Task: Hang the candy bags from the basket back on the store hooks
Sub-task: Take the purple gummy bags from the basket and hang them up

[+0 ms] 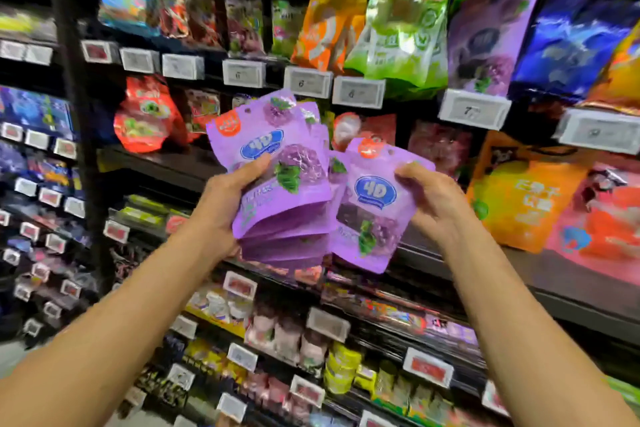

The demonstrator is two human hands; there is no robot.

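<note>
Candy bags in purple fill both hands in front of the store shelving; no basket is in view. On the left, dark shelves (166, 163) carry rows of price tags and blurred packets, with a red bag (145, 114) hanging beside the upright post. The left hand (221, 208) grips a fanned stack of purple bags (277, 191), thumb curled across the front face and fingers behind, the punched holes pointing up. Just beside it, the right hand (436, 204) pinches a single purple bag (374, 208) by its right edge, thumb on the front, its lower left side overlapping the stack.

To do this step well, I judge the single bag should be drawn clear of the stack first, then held near its top so the hole stays taut and faces the hook squarely; the hook meant for it cannot be made out here, though a matching purple bag (491, 42) hangs higher on the right. Room is tight: price tags (358, 92) jut forward just above the hands, and green bags (408, 31) and an orange bag (523, 194) crowd the right, so any lift probably needs to pass in front of the tags.
</note>
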